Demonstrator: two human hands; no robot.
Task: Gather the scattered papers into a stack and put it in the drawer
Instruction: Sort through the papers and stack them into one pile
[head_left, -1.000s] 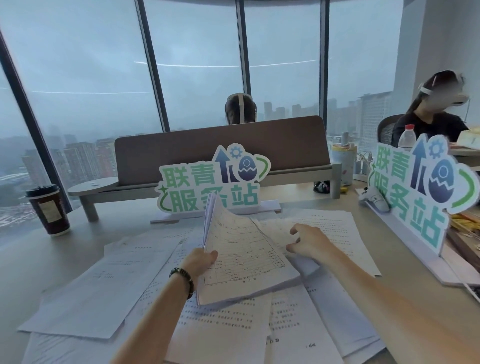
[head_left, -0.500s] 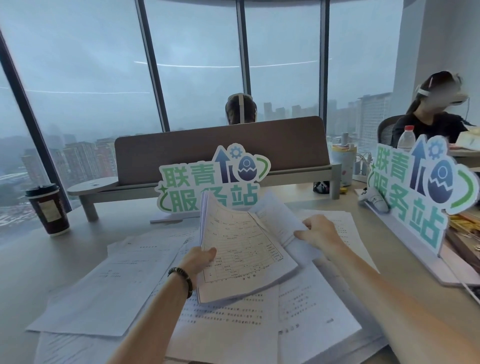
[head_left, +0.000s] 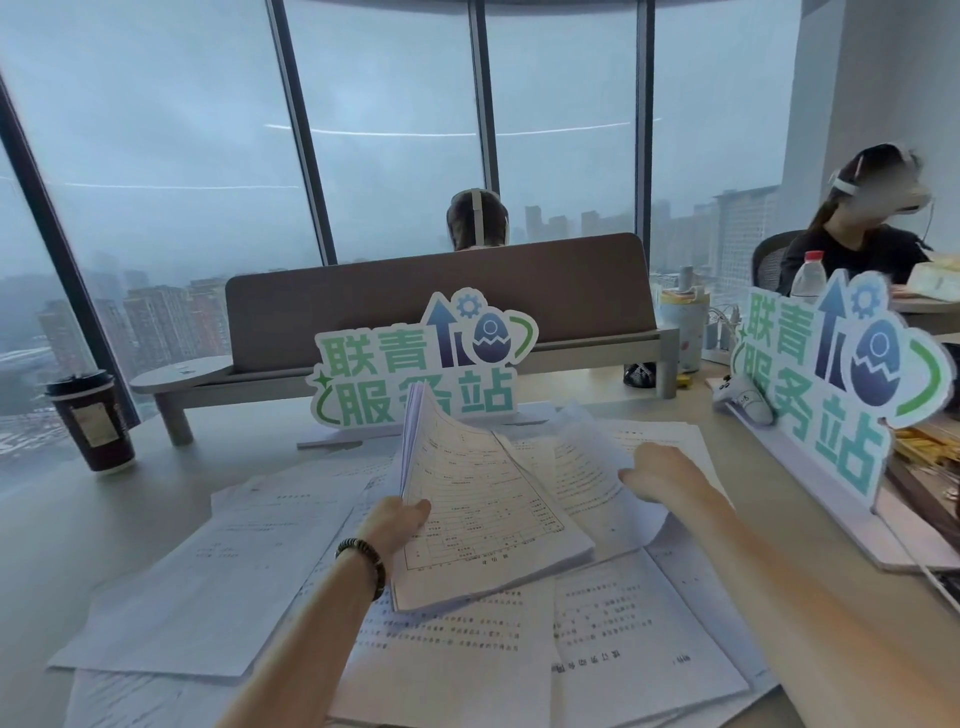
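papers: a partial stack (head_left: 483, 514) is gripped at its near-left edge by the left hand (head_left: 397, 522), thumb on top, the sheets tilted up off the bench (head_left: 156, 488) and fanning at the far corner. the right hand (head_left: 657, 475) lies on a single loose sheet (head_left: 587, 467) just right of the stack, lifting or dragging its edge; whether the fingers are pinching it or only pressing flat i cannot tell from this angle.

outward from the hands, many loose sheets (head_left: 218, 582) lie unstacked, overlapping across the bench to the left, below and right of the held stack. beyond them stands a green cut-out sign (head_left: 415, 374), a second one (head_left: 831, 384) at the right, a dark paper cup (head_left: 91, 421) at far left, and a brown divider (head_left: 441, 291) at the back.

as a judgement, gathering is under way but nowhere near half done: only a modest bundle is in hand, most pages are spread out, and squaring the pile is yet to come. no drawer shows in view, so the putting-away step has not begun.
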